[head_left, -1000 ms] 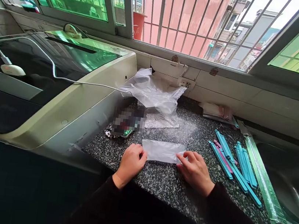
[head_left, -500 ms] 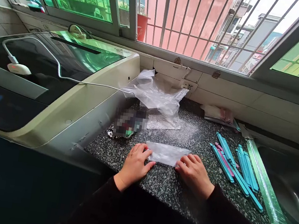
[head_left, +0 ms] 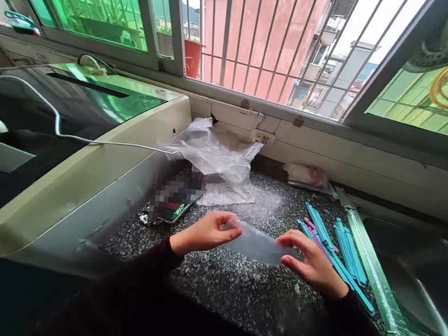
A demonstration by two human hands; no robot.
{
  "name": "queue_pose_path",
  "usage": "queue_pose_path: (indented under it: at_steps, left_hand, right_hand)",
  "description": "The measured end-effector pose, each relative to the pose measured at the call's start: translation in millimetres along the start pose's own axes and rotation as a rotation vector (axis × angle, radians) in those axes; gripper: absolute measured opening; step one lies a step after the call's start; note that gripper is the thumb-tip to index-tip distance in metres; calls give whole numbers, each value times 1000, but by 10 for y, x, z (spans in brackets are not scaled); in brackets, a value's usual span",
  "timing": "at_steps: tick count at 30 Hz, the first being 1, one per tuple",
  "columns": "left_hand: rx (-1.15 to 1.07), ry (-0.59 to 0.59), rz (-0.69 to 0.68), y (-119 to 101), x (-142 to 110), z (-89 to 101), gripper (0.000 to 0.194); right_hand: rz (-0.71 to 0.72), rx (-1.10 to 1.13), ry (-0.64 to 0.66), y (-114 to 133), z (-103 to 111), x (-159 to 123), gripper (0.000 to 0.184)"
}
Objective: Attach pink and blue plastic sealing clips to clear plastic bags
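A small clear plastic bag [head_left: 257,244] stretches between my two hands, tilted just over the dark speckled countertop [head_left: 227,291]. My left hand [head_left: 207,231] pinches its left end between thumb and fingers. At the other end, my right hand [head_left: 314,263] has its fingers and thumb curled around the bag's edge. To the right of that hand lie several turquoise flat sticks [head_left: 351,253], with pink ones [head_left: 315,233] among them. Behind my left hand sits a phone [head_left: 176,208], partly blurred out, with a beaded strap.
Crumpled clear plastic bags [head_left: 225,160] lie by the wall. A washing machine [head_left: 136,139] with a white cable [head_left: 127,145] across it stands left. A flat plastic packet [head_left: 308,177] rests at the back. On the right is a metal sink [head_left: 413,272] with a green-taped edge.
Both hands have lifted the plastic bag off the countertop, where it lay flat, and its right end now hangs lower. My view has shifted to the right and up.
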State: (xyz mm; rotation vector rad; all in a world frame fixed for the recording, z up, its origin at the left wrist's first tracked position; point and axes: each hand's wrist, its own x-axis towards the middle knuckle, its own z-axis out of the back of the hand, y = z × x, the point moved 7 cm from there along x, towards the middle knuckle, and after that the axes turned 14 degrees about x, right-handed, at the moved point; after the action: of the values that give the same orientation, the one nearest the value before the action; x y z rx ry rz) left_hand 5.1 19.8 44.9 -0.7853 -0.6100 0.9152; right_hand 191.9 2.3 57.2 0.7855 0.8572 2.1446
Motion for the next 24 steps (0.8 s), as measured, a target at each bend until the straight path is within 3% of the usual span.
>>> queue_pose_path:
  at_steps: [3,5,9,12,15,19,22,24]
  left_hand:
    - [-118,181,-24,-122,219,-68,22]
    - [-173,221,-34,-133,346,-99,22]
    - [-385,80,67,140,528,-116,27]
    - [-515,-70,166,434,569,-113,28]
    - [-604,-148,222,601,573,-103,30]
    - [-677,-100,237,600,566,-156,29]
    - [-682,26,238,536,546,-272,32]
    - [-690,49,237,509,535,-307,35]
  right_hand:
    - [-76,103,-45,17,22,104,43]
    - [-147,154,-80,-29,-12,154,38]
    - [-307,274,-81,-234,-166,112,31]
    - [-415,318,-27,-411,-307,13,30]
    - [-468,354,69,-497,-423,-46,31]
    - [-509,488,247,-464,-543,-63,29]
    - [-542,553,192,-445,-544,-42,31]
    - [-548,568,187,-427,-598,-36,32]
